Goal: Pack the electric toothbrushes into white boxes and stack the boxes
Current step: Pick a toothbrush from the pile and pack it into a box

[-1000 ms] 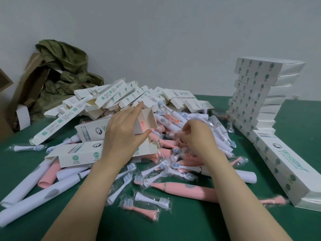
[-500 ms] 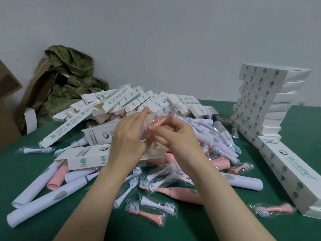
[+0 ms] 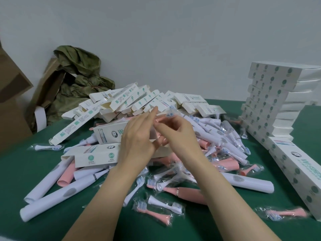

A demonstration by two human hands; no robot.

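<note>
My right hand (image 3: pixel 175 133) pinches a pink brush head in clear wrap (image 3: pixel 167 116), its bristle end pointing up and right. Beside it my left hand (image 3: pixel 137 138) holds the open end of a white box (image 3: pixel 107 134) that lies across another white box (image 3: pixel 93 156). Pink and white toothbrush handles (image 3: pixel 248 184) and wrapped brush heads (image 3: pixel 165 205) lie scattered on the green table. A heap of unfilled white boxes (image 3: pixel 132 100) sits behind my hands. Closed boxes stand in a stack (image 3: pixel 271 105) at the right.
A long closed box (image 3: pixel 302 174) lies at the right edge, below the stack. Brown cardboard (image 3: pixel 12 108) and a crumpled olive bag (image 3: pixel 76 77) stand at the back left against the wall. Green table surface (image 3: pixel 17 167) shows at the left and front.
My right hand lifted a pink brush head out of the pile and brought it up to the open end of the box that my left hand holds. The camera tilted slightly.
</note>
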